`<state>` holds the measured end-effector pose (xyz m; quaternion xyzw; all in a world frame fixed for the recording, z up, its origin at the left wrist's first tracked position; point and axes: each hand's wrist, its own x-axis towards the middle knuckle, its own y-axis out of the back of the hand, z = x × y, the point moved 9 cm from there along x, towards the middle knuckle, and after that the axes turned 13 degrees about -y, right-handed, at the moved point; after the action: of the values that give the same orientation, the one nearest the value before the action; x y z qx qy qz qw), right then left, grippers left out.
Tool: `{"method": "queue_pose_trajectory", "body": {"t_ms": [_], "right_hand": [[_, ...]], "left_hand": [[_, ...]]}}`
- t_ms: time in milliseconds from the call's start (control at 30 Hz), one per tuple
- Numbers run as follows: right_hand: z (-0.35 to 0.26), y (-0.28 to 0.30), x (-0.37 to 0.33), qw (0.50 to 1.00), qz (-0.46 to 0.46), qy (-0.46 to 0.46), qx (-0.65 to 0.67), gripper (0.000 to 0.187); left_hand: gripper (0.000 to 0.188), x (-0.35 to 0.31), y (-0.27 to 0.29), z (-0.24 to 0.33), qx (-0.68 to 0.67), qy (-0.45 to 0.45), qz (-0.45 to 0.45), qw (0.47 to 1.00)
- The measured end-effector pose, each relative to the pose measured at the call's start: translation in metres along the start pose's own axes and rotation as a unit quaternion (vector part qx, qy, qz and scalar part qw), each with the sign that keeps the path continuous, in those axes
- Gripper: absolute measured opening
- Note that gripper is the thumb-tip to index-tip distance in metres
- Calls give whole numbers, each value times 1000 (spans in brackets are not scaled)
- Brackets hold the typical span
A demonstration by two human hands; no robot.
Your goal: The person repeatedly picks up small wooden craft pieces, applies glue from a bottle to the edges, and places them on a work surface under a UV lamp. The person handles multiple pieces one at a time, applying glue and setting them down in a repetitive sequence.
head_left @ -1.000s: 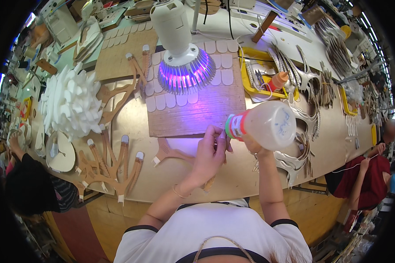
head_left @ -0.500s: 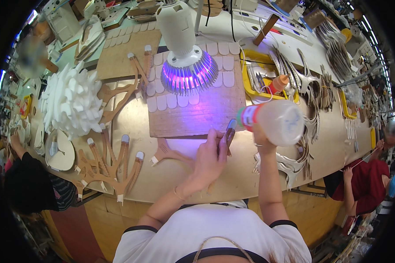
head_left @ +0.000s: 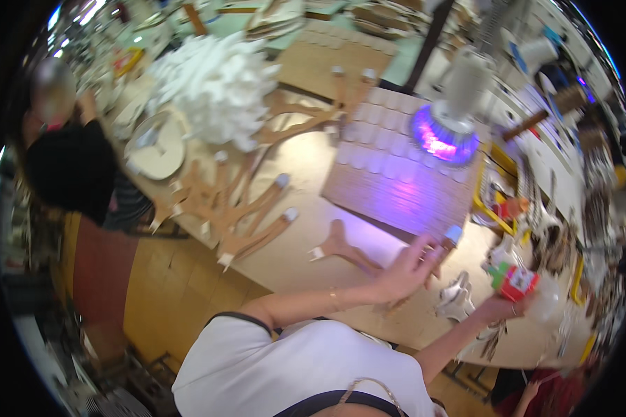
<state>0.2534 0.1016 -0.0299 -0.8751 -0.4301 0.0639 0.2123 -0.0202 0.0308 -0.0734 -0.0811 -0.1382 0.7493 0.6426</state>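
In my left hand (head_left: 409, 270), the fingers pinch a brown Y-shaped strap piece (head_left: 441, 251), whose pale tip (head_left: 453, 234) sticks out past the fingertips near the board's lower corner. My right hand (head_left: 502, 308) grips a squeeze bottle (head_left: 519, 281) with a green nozzle, a red label and a cloudy clear body. The bottle lies tilted, its nozzle pointing up and left, apart from the strap. Left of my left hand, another brown strap piece (head_left: 341, 247) rests on the table. A lamp (head_left: 444, 135) glows purple over a board (head_left: 375, 201) bearing rows of pale rounded tabs.
Farther left lie several strap pieces with pale tips (head_left: 257, 233), a heap of white foam pieces (head_left: 212, 87) and a round cream dish (head_left: 156, 149). A yellow tray (head_left: 497, 163) with an orange-capped bottle (head_left: 513, 207) stands at right. A person in black (head_left: 69, 170) sits at left.
The whole view has swung, so the table looks slanted and the lamp sits farther right. My right hand has drawn the bottle away from the strap tip, which my left hand still holds.
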Motion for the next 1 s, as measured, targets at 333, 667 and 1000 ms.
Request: {"method": "queue_pose_trajectory", "body": {"t_ms": [333, 667, 1000], "right_hand": [[-29, 33, -8, 995, 40, 41, -80, 61], [-27, 51, -19, 997, 59, 16, -54, 71], [-45, 65, -20, 994, 91, -35, -41, 78]], "left_hand": [[54, -41, 3, -26, 559, -183, -121, 800], [28, -61, 21, -23, 582, -168, -134, 784], [25, -27, 142, 167, 542, -258, 172, 781]]}}
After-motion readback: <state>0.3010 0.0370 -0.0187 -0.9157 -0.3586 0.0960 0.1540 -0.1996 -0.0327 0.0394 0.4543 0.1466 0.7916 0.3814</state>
